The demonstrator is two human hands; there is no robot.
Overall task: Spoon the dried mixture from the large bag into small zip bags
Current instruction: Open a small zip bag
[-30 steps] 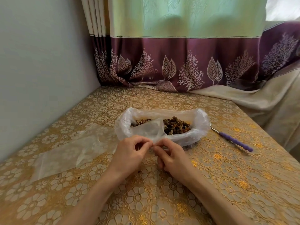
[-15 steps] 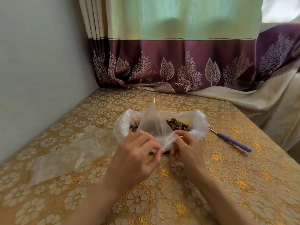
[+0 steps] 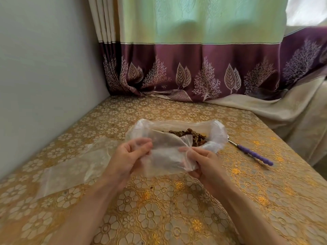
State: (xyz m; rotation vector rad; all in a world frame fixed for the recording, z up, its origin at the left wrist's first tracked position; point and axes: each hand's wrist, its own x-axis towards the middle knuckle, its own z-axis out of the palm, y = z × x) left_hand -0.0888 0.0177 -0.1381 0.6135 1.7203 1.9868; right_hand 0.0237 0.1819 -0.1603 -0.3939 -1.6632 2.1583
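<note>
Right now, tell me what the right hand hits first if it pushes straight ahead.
Probably the large bag of dried mixture, just beyond the right hand and the small zip bag it pinches; depth is uncertain.

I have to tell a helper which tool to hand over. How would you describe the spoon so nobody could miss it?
Start at the large bag of dried mixture in the middle of the gold floral table. Just to its right the spoon lies flat, its bowl end hidden behind the bag. It is the only thing with a ribbed purple handle.
</note>
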